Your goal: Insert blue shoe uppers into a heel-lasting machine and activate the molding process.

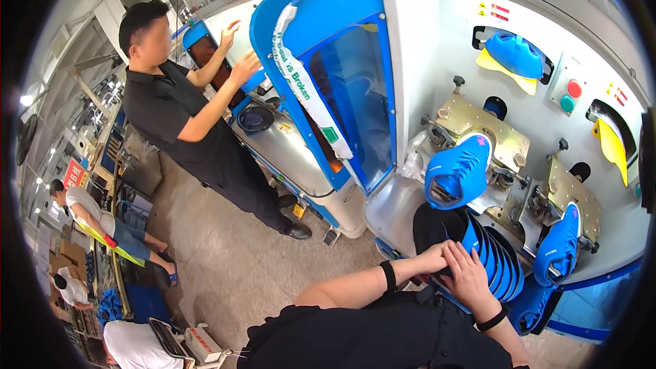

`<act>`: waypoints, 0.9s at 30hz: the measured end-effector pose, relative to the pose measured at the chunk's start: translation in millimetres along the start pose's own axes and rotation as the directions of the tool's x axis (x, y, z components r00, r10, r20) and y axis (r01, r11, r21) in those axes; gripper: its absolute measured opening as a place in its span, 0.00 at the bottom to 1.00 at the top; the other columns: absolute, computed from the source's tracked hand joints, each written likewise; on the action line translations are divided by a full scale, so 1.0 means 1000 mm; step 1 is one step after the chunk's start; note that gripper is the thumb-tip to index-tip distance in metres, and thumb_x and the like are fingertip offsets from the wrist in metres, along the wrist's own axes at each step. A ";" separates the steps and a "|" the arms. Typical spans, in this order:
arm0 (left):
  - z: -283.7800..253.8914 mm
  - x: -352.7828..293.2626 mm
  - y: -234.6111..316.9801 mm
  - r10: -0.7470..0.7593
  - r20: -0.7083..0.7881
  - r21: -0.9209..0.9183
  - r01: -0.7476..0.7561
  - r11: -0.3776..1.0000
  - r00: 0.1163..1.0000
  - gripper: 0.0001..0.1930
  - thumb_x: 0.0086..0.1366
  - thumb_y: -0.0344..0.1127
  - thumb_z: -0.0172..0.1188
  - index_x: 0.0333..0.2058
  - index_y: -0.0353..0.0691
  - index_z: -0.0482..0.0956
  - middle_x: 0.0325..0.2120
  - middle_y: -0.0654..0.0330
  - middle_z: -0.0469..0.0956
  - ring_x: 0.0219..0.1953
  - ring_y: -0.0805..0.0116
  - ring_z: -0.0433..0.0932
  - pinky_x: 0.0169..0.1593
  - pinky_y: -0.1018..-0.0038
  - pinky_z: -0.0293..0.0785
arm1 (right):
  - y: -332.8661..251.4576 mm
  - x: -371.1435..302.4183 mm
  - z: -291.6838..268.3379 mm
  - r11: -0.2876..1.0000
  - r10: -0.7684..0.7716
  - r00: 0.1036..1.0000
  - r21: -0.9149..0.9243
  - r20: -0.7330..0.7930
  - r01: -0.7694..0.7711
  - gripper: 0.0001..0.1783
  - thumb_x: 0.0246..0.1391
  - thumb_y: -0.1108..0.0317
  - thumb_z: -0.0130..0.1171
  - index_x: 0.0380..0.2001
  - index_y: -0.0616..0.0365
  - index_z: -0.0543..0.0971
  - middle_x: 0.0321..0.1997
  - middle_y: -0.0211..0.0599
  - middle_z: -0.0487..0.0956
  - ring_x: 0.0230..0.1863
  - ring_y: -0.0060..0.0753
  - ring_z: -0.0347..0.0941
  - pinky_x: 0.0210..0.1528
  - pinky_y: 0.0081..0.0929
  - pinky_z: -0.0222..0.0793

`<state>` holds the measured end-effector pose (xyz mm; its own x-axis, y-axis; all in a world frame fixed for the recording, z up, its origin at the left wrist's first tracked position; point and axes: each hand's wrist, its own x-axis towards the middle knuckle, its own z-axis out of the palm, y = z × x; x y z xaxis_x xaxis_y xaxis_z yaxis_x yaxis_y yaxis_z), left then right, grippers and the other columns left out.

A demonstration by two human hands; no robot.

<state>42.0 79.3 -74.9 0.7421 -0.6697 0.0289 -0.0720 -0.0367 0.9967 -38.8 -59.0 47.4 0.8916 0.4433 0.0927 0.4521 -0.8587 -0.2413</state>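
My left hand (pixel 432 258) and my right hand (pixel 469 275) rest together on a stack of several blue shoe uppers (pixel 495 256) with black linings, lying at the front of a grey machine. Both hands have their fingers on the near end of the stack; the grip itself is hidden. Just above the stack a blue shoe upper (pixel 456 171) sits on a metal mount. A second blue shoe upper (pixel 560 246) hangs on the mount to the right.
The machine's grey panel (pixel 437 41) carries a red and a green button (pixel 570 96) and blue and yellow moulds (pixel 514 58). A blue hinged door (pixel 342 89) stands open at left. A person in black (pixel 184 123) touches a neighbouring machine. More people crouch at far left.
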 end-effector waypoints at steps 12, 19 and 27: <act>-0.060 -0.051 0.077 -0.416 0.086 -0.049 0.421 0.906 0.905 0.14 0.71 0.37 0.53 0.46 0.32 0.78 0.37 0.56 0.83 0.38 0.71 0.81 0.41 0.72 0.77 | 0.013 -0.003 0.013 0.998 -0.035 0.998 -0.062 -0.055 0.031 0.51 0.34 0.65 0.74 0.65 0.62 0.62 0.68 0.44 0.67 0.70 0.46 0.61 0.69 0.48 0.55; -0.051 -0.090 0.210 0.025 0.220 -0.418 0.071 0.905 0.975 0.13 0.72 0.35 0.54 0.47 0.31 0.78 0.40 0.65 0.80 0.44 0.81 0.74 0.47 0.78 0.72 | -0.011 -0.044 -0.044 0.831 0.111 0.824 0.506 -0.555 0.229 0.30 0.48 0.50 0.65 0.45 0.62 0.72 0.43 0.47 0.73 0.40 0.39 0.69 0.42 0.35 0.66; 0.015 -0.043 0.235 0.507 0.217 -0.181 -0.476 0.861 0.834 0.12 0.66 0.31 0.62 0.48 0.38 0.81 0.54 0.52 0.73 0.59 0.59 0.69 0.60 0.66 0.65 | -0.027 -0.095 -0.089 0.674 0.547 0.623 0.736 -0.559 0.069 0.24 0.49 0.63 0.66 0.45 0.61 0.69 0.52 0.48 0.67 0.51 0.41 0.66 0.56 0.35 0.61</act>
<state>-17.0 88.5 156.5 0.4374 -0.7384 0.5133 -0.2949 0.4215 0.8575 -133.6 -100.9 131.5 0.8180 -0.3368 0.4663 0.3463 -0.3589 -0.8668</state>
